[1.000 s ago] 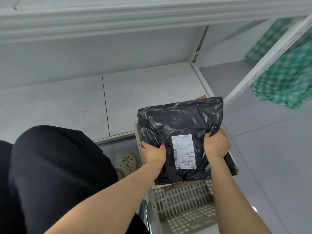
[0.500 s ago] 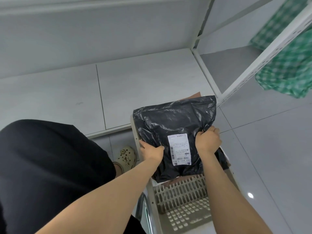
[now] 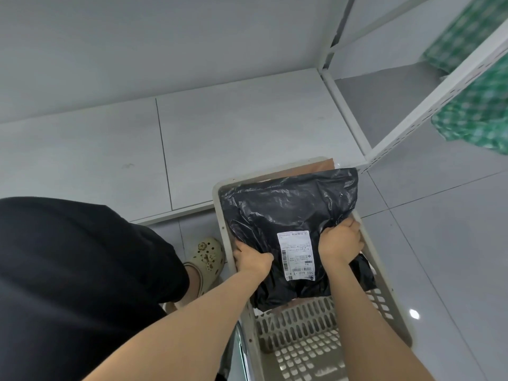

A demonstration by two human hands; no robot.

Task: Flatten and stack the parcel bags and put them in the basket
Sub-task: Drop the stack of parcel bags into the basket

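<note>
A black plastic parcel bag (image 3: 288, 207) with a white shipping label (image 3: 296, 255) lies across the top of a beige slotted basket (image 3: 299, 325), its far end over the basket's rim. A brown parcel bag (image 3: 316, 167) shows beneath it at the far edge. My left hand (image 3: 251, 261) grips the bag's left edge beside the label. My right hand (image 3: 341, 242) grips the bag's right side, its fingers curled into the plastic.
A white shelf board (image 3: 192, 149) spans the area beyond the basket. A white perforated rack post (image 3: 428, 105) slants at the right, with green checked cloth (image 3: 478, 116) behind it. My black-clad leg (image 3: 77, 284) and a cream clog (image 3: 206, 257) are at the left. Grey tile floor (image 3: 445, 243) lies at the right.
Both hands have lowered the black bag toward the basket; the basket's far rim now shows around the bag.
</note>
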